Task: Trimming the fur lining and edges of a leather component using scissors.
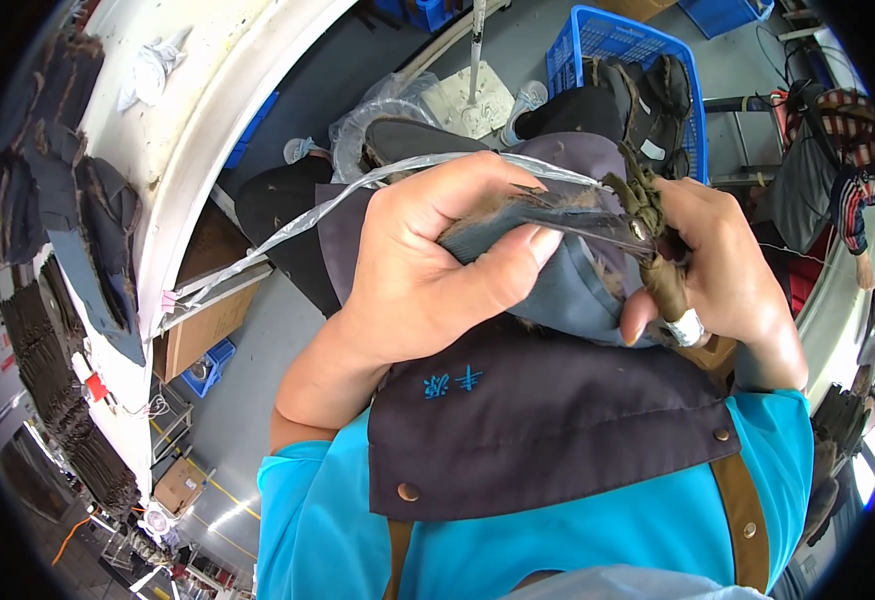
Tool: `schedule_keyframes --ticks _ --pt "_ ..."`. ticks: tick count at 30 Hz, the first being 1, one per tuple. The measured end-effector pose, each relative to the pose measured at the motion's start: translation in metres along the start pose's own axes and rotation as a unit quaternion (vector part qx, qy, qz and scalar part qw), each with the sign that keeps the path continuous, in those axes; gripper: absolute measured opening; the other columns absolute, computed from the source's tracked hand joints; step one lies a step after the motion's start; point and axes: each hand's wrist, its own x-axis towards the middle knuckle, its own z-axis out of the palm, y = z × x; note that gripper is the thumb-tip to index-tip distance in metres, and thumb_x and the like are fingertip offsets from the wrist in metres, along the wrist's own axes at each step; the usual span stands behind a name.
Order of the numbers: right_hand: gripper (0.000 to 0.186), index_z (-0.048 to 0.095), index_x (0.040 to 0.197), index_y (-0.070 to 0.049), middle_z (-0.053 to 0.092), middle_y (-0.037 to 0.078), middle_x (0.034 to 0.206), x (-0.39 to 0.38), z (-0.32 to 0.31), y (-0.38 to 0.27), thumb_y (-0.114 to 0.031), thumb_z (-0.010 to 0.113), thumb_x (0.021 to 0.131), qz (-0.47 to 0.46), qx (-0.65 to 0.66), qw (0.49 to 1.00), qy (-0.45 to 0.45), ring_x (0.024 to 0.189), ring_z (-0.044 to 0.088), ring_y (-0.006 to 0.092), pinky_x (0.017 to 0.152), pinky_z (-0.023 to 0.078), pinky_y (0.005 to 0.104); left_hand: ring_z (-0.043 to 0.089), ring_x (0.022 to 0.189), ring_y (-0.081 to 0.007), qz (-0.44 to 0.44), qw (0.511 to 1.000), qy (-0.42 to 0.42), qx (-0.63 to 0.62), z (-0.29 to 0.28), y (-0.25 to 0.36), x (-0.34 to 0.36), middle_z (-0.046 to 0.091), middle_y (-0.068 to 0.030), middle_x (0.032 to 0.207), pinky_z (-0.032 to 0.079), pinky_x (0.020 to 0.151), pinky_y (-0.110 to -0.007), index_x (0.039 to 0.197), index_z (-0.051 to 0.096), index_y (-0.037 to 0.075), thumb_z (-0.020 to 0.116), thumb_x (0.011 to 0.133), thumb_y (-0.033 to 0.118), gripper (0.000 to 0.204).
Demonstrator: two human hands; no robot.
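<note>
Left fingers (457, 185) pinch the shoe (557, 300), right fingers (692, 208) grip scissors (622, 232); a slip could nick the left thumb (512, 265) near the blades (582, 218).

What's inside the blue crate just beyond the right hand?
The blue crate holds dark fuzzy-edged pieces, a white patch showing among them. Whatever lies beneath those pieces is covered.

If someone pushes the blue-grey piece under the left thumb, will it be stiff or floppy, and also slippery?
The blue-grey piece probably flexes rather than stays rigid, as it looks like curved fabric. It seems unlikely to be slippery: fuzzy fibres show along its edge.
</note>
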Motion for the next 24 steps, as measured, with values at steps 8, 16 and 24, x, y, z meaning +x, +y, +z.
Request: schedule_keyframes --ticks 8,16,24 --pt "0.023 0.048 0.071 0.004 0.049 0.019 0.063 0.001 -0.005 -0.005 -0.011 0.060 0.057 -0.015 -0.024 1.000 -0.004 0.061 0.048 0.0384 0.054 0.040 0.0407 0.057 0.074 -0.0077 0.009 1.000 0.016 0.021 0.001 -0.001 -0.006 0.063 -0.0052 0.080 0.045 0.066 -0.022 0.091 0.059 -0.003 0.061 0.077 0.001 0.015" --pt "0.025 0.049 0.070 0.003 0.049 0.019 0.062 -0.009 -0.006 -0.005 -0.012 0.063 0.056 0.012 -0.019 0.999 -0.034 0.059 0.048 0.0370 0.053 0.040 0.0390 0.056 0.067 -0.0072 0.037 0.998 0.036 0.046 0.003 -0.002 -0.011 0.061 -0.0045 0.075 0.043 0.060 -0.021 0.087 0.060 -0.003 0.063 0.075 0.000 0.013" --pt "0.024 0.049 0.068 0.002 0.048 0.019 0.059 -0.005 -0.008 -0.008 -0.012 0.063 0.056 0.006 -0.029 0.999 -0.043 0.057 0.049 0.0361 0.051 0.040 0.0392 0.055 0.065 -0.0069 0.011 0.998 0.027 0.057 0.006 -0.001 -0.009 0.060 -0.0030 0.071 0.043 0.059 -0.021 0.086 0.060 -0.002 0.063 0.075 0.001 0.012"
